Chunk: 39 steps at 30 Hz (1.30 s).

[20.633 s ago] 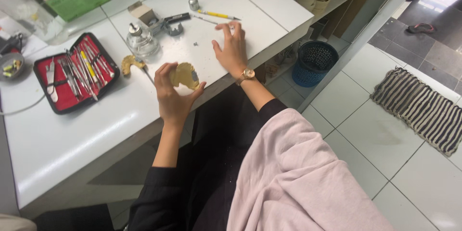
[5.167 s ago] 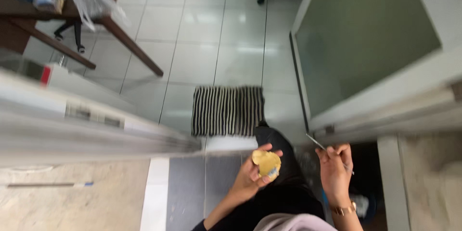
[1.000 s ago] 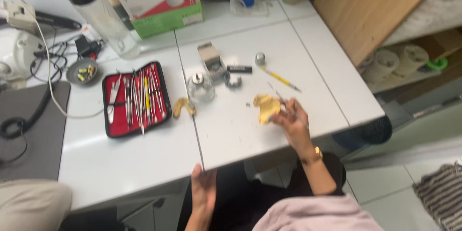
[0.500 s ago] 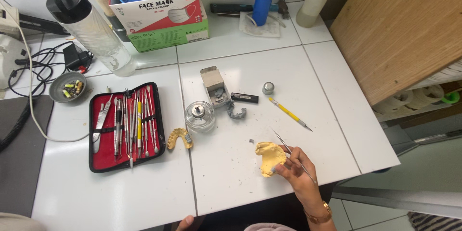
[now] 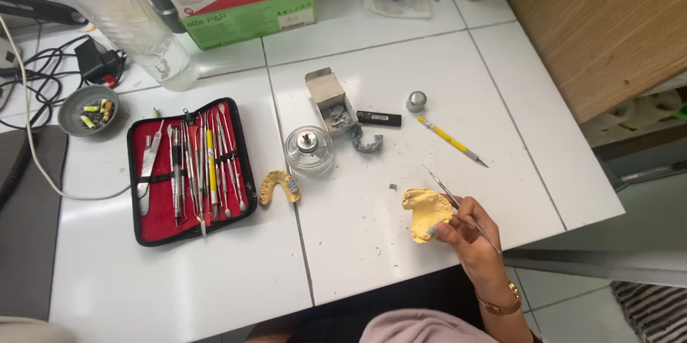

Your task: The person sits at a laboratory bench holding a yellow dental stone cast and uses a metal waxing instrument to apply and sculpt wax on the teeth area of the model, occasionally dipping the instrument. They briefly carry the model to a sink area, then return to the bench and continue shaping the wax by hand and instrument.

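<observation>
Plaster first: the yellow dental cast (image 5: 426, 213) sits in my right hand (image 5: 472, 239), held just above the near edge of the white table (image 5: 372, 271), my fingers closed around both it and a thin metal carving tool (image 5: 461, 208) that lies slanted across my knuckles. My left hand is out of sight, so I cannot tell what it is doing. Judging by its lumpy outline, the cast looks only partly shaped, and I would say trimming is still under way; a small grey crumb (image 5: 392, 187) lies on the table just beside it. A second yellow arch-shaped piece (image 5: 278, 187) waits untouched between the instrument case and the glass jar.

As for containers: the open red-lined instrument case (image 5: 189, 160) holds a full row of metal hand tools strapped in place. The small glass jar (image 5: 308, 150) with a metal cap seems nearly empty. An open cardboard box (image 5: 330, 100) has grey bits spilling from it, with a grey arch piece (image 5: 366, 141) near it. The little grey dish (image 5: 87, 110) at the far left holds a few yellow scraps. A yellow-handled pen-like knife (image 5: 452, 141) lies well apart to the right.
</observation>
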Each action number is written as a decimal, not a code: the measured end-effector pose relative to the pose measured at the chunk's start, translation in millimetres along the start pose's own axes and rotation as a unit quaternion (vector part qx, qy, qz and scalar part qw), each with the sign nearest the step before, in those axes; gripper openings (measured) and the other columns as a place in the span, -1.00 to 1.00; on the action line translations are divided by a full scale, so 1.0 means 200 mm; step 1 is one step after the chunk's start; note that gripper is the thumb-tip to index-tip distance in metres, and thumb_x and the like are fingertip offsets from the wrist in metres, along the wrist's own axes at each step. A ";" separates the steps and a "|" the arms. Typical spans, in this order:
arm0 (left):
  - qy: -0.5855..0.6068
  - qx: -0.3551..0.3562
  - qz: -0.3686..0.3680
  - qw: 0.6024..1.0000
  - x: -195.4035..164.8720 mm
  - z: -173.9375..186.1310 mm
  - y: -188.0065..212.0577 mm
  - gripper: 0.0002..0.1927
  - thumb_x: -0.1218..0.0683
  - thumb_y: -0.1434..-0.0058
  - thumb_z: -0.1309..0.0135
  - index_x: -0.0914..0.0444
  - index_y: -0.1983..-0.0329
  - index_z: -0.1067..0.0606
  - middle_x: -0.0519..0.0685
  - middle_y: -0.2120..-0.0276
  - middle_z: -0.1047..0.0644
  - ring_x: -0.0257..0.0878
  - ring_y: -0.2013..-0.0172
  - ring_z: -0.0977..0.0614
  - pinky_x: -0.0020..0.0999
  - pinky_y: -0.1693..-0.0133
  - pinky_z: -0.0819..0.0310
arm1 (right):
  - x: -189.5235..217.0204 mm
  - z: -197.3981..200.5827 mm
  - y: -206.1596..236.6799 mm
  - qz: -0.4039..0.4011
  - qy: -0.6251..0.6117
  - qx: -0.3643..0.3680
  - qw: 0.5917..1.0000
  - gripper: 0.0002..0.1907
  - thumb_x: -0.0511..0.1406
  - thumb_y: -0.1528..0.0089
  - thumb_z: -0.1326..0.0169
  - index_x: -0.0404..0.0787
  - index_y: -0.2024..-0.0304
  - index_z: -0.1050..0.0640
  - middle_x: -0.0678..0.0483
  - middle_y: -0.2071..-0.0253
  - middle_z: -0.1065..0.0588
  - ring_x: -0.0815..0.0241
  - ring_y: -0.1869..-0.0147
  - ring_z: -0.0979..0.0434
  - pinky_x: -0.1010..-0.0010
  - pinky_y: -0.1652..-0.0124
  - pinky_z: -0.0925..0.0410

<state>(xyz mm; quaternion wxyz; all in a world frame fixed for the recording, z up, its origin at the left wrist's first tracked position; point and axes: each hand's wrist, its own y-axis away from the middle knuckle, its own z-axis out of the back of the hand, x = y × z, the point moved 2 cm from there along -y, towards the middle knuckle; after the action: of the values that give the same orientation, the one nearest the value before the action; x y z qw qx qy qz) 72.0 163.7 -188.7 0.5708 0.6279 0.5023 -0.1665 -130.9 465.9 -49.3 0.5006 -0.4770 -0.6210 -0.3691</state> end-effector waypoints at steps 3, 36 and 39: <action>-0.283 0.088 -0.030 0.955 -0.14 0.02 0.09 -0.37 0.18 -0.21 -0.04 0.14 -0.40 -0.31 0.09 -0.22 -0.49 -0.02 -0.20 -0.51 -0.10 -0.20 -0.37 | 0.03 -0.02 0.01 0.026 -0.016 0.036 0.999 -0.61 -0.47 -0.24 -0.23 -0.12 0.36 -0.23 -0.13 -0.12 -0.45 0.37 0.07 -0.39 0.49 0.02 -0.45; -0.272 0.310 -0.313 0.855 -1.05 -0.64 -0.17 -0.74 0.09 -0.42 0.02 0.28 -0.11 -0.36 -0.03 0.05 -0.54 -0.32 0.10 -0.67 -0.39 0.03 -0.59 | 0.10 -0.04 0.06 0.072 0.012 0.087 0.993 -0.62 -0.41 -0.19 -0.24 -0.08 0.39 -0.25 -0.06 -0.10 -0.48 0.23 -0.13 -0.56 0.48 -0.04 -0.50; -0.227 0.317 -0.320 0.863 -1.03 -0.64 -0.20 -0.74 0.11 -0.43 0.03 0.30 -0.11 -0.36 -0.02 0.03 -0.50 -0.33 0.11 -0.63 -0.39 0.02 -0.59 | 0.08 -0.02 0.05 0.077 -0.025 0.094 0.992 -0.61 -0.44 -0.27 -0.25 -0.09 0.35 -0.25 -0.06 -0.04 -0.48 0.25 -0.07 -0.54 0.53 0.03 -0.47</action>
<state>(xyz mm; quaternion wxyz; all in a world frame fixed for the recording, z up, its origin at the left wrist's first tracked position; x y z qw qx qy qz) -97.9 179.2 -11.0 0.3546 0.5242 0.4524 -0.6283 -120.4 468.9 -33.6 0.5546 -0.4836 -0.6266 -0.2570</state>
